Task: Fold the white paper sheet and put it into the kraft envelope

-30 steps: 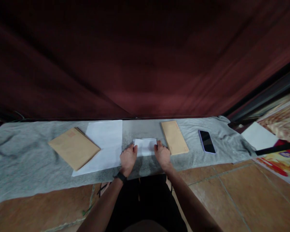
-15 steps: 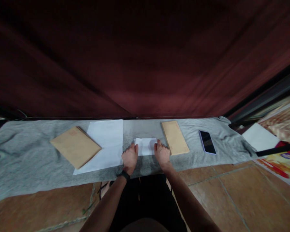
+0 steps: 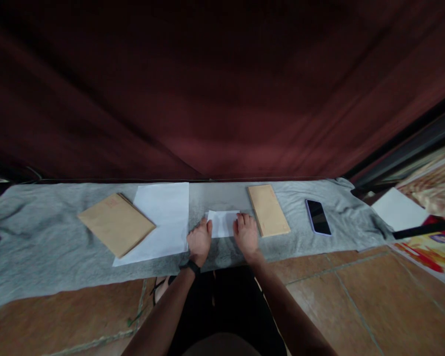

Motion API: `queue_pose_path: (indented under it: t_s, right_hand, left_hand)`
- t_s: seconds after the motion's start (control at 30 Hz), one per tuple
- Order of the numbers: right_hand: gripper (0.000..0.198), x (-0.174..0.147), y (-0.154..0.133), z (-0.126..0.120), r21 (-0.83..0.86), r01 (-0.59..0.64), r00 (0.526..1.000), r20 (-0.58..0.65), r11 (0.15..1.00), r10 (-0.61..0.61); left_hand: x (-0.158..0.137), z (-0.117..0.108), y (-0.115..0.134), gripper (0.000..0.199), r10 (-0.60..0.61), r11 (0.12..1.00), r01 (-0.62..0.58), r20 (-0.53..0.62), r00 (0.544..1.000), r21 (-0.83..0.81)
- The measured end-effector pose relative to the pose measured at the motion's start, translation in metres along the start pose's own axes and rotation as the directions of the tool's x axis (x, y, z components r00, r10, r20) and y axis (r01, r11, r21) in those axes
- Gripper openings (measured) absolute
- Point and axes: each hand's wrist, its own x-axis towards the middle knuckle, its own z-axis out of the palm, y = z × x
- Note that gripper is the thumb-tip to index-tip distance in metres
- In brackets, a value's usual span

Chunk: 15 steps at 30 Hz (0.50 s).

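Note:
A folded sheet of white paper (image 3: 222,225) lies on the grey cloth in front of me. At its left edge my left hand (image 3: 200,241) grips it, thumb on top and fingers curled. My right hand (image 3: 246,235) holds the right end, its thumb and fingers bent over the paper. Just right of that hand is a stack of brown envelopes (image 3: 269,210). To the left, larger white sheets (image 3: 166,217) lie flat, partly covered by a second pile of brown envelopes (image 3: 116,225).
A phone (image 3: 318,217) with a dark screen rests on the grey cloth (image 3: 44,247) at the right. Dark red fabric (image 3: 215,123) hangs along the far edge. White paper (image 3: 399,210) and a colourful printed package (image 3: 437,252) are at the far right.
My right hand has shifted slightly left, farther over the folded paper's right end. My left hand stays at the left edge.

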Motion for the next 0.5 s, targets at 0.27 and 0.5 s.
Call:
queue_pose_path:
  t_s: [0.27,0.5]
  right_hand:
    - [0.051,-0.006,-0.003,0.023,0.064,0.178,0.983,0.033,0.982,-0.18]
    - [0.056,-0.008,-0.002,0.031,0.03,0.175,0.983,0.043,0.984,-0.177]
  left_hand:
    - [0.0,-0.002,0.001,0.045,0.009,1.0,-0.009,0.01,1.0,0.026]
    - [0.0,-0.003,0.001,0.046,0.001,0.999,-0.001,0.004,1.0,0.04]
